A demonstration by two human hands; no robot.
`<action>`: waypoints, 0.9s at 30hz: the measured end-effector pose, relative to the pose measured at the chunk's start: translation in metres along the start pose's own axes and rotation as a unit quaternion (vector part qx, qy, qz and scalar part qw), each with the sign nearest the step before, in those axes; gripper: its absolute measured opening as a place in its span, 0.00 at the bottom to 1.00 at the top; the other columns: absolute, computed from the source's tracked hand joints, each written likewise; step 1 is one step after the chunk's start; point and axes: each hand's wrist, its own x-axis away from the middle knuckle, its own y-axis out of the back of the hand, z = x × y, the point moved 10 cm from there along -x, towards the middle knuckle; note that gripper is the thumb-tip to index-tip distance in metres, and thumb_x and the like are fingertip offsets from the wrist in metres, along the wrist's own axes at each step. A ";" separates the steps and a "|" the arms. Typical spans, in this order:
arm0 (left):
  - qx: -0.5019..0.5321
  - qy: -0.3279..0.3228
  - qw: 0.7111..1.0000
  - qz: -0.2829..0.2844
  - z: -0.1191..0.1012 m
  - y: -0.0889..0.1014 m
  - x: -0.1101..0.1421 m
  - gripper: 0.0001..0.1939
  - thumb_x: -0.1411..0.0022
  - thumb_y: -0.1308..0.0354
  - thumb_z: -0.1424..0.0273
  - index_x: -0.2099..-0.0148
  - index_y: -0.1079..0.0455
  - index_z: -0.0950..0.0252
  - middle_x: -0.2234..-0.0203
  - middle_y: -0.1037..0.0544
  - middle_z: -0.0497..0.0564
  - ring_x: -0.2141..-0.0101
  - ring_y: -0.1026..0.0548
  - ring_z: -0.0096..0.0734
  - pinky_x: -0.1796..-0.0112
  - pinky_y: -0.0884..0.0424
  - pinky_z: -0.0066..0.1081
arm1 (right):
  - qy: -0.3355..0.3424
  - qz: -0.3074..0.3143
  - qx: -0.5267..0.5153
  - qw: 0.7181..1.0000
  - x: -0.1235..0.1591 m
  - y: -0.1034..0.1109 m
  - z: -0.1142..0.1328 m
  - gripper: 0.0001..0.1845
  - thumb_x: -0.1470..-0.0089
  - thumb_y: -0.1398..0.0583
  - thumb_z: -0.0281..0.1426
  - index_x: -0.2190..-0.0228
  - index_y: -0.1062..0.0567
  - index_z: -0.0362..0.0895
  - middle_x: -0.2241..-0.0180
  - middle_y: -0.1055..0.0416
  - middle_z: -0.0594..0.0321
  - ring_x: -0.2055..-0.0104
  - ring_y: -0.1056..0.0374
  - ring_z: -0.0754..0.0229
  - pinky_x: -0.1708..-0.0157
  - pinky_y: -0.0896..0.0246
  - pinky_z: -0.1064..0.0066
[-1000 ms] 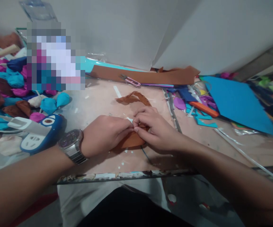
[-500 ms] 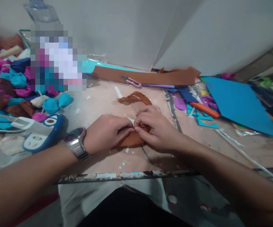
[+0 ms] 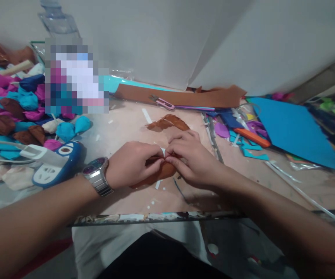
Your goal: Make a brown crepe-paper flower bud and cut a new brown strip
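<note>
My left hand (image 3: 136,164), with a metal watch on its wrist, pinches the edge of a brown crepe-paper-like strip (image 3: 163,173). Fingertip to fingertip with it, my right hand (image 3: 190,157) pinches the same strip from the other side. Between and under the fingers the exact fold is hidden. A small white piece (image 3: 163,151) shows just beyond the fingertips. Farther back on the table lies a curved, crinkled brown strip (image 3: 169,122), apart from both hands.
Several crumpled paper bundles (image 3: 65,131) and a blue-and-white power socket (image 3: 51,170) crowd the left. Pink snips (image 3: 164,103) rest on a long brown sheet (image 3: 208,97) at the back. An orange cutter (image 3: 251,137) and blue sheet (image 3: 295,130) are right.
Both hands stay pinched together at nearly the same spot, with small finger shifts on the brown strip. The whole view has drifted slightly, so the surroundings appear farther right.
</note>
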 end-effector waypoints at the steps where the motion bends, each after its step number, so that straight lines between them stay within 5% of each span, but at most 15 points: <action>1: 0.001 0.001 1.000 0.000 0.000 0.000 0.000 0.11 0.31 0.44 0.67 0.61 0.21 0.63 0.72 0.17 0.48 0.72 0.24 0.30 0.68 0.37 0.28 | -0.001 0.005 -0.002 1.000 0.000 -0.001 0.000 0.06 0.34 0.42 0.27 0.65 0.26 0.45 0.65 0.25 0.61 0.49 0.34 0.51 0.42 0.51 0.51; 13: -0.004 -0.027 1.000 -0.013 -0.001 0.000 0.001 0.11 0.28 0.43 0.66 0.61 0.22 0.64 0.71 0.17 0.48 0.71 0.23 0.31 0.68 0.38 0.28 | -0.001 0.009 -0.030 1.000 0.002 -0.001 -0.004 0.09 0.30 0.42 0.32 0.65 0.26 0.47 0.65 0.25 0.62 0.46 0.34 0.50 0.41 0.50 0.51; 27: 0.140 0.038 0.989 -0.002 0.008 0.001 0.001 0.11 0.28 0.40 0.67 0.62 0.20 0.64 0.73 0.18 0.44 0.74 0.27 0.22 0.68 0.37 0.25 | 0.032 -0.039 -0.008 0.999 0.004 0.008 0.001 0.05 0.34 0.41 0.29 0.65 0.28 0.47 0.64 0.24 0.63 0.48 0.32 0.52 0.44 0.48 0.52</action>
